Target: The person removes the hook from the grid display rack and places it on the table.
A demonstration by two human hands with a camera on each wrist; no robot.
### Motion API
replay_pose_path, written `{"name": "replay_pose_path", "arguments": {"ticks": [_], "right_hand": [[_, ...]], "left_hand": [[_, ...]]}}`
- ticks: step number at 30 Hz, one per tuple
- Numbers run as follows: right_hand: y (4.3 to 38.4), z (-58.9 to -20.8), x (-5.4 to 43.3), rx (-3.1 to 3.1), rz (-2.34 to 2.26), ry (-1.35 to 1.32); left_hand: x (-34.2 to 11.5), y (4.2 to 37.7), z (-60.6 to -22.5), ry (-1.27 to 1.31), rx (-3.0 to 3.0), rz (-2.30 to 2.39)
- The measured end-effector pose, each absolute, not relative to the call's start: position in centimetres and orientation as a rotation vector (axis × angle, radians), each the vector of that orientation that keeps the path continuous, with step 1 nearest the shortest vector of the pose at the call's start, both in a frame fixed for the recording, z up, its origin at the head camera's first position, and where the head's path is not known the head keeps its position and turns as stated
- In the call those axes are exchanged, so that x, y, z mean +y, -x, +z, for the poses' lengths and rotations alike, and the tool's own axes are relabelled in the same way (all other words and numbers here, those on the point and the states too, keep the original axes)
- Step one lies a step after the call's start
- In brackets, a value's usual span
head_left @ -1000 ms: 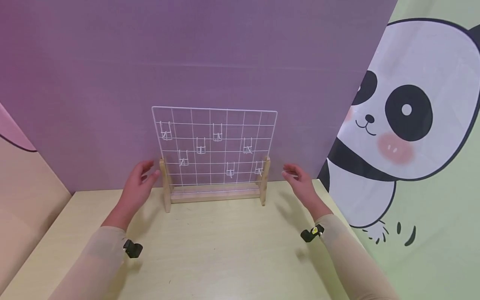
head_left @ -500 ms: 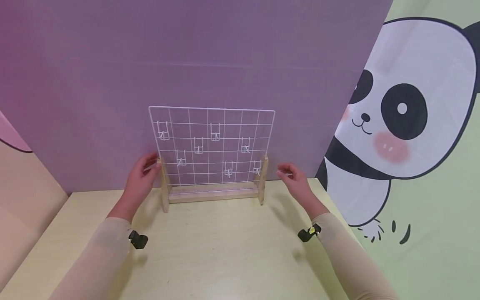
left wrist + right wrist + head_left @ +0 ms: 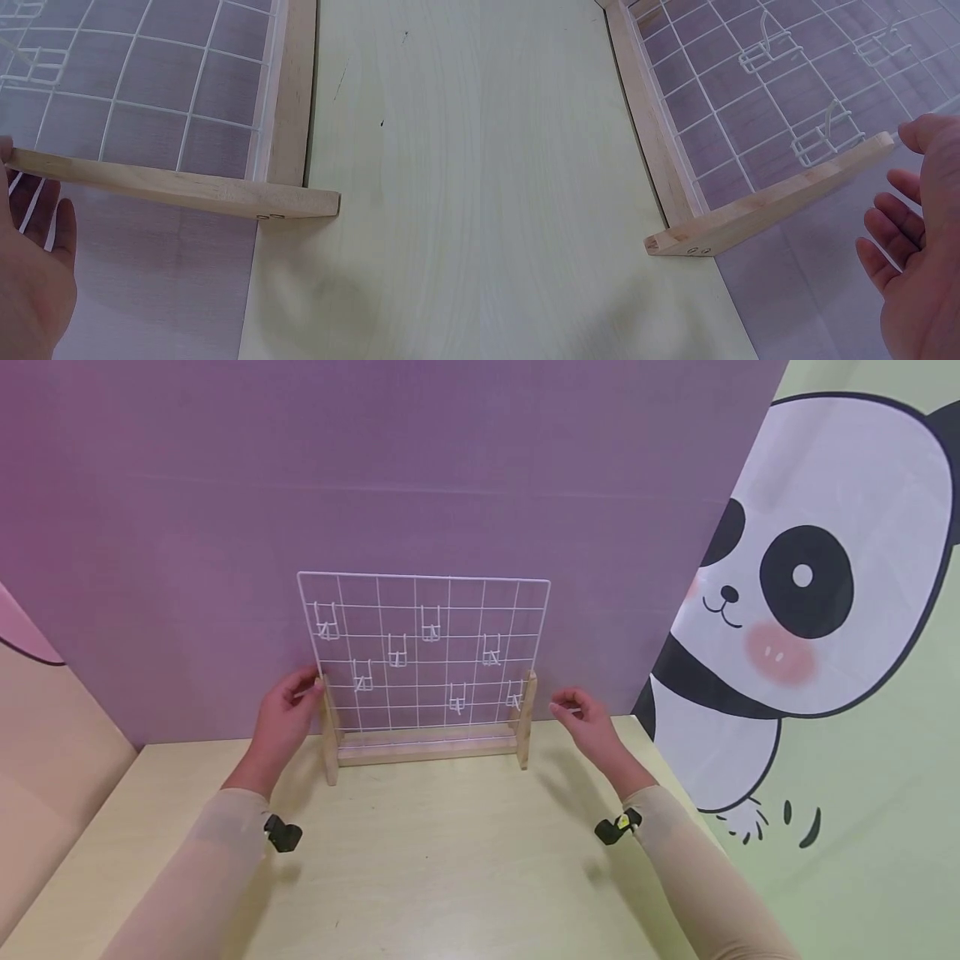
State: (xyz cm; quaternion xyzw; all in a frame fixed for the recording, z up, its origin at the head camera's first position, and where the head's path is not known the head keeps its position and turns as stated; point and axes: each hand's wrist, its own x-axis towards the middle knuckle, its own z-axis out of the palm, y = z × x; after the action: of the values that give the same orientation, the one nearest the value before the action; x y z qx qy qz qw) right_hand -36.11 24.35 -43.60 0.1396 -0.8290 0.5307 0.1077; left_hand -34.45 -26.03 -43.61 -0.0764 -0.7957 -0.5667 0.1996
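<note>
A white wire grid panel stands upright in a wooden stand. Several small white wire hooks hang on the grid at different heights. At the top of the stand's left post, my left hand pinches it, thumb in front and index finger reaching behind. The other fingers are loosely bent on the post's outer side. My right hand is a short way right of the stand's right post. Its fingers are loosely bent, and in the right wrist view a gap separates them from the post.
The stand sits near the back of a pale wooden table. Close behind it rises a purple backdrop. A wall with a panda picture is on the right, beside the table's edge.
My left hand has moved right and up to the top of the left post. My right hand has come slightly closer to the stand. The view has shifted a little.
</note>
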Motion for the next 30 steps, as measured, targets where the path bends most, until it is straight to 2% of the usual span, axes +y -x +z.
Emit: {"name": "replay_pose_path", "arguments": {"ticks": [16, 30], "right_hand": [[36.2, -44.4, 21.6, -2.373, 1.532, -0.55], [36.1, -45.1, 18.7, -2.224, 1.472, -0.634]], "left_hand": [[-26.7, 35.4, -44.4, 0.219, -2.198, -1.646], [-26.0, 34.8, -44.4, 0.18, -2.142, -1.712]]}}
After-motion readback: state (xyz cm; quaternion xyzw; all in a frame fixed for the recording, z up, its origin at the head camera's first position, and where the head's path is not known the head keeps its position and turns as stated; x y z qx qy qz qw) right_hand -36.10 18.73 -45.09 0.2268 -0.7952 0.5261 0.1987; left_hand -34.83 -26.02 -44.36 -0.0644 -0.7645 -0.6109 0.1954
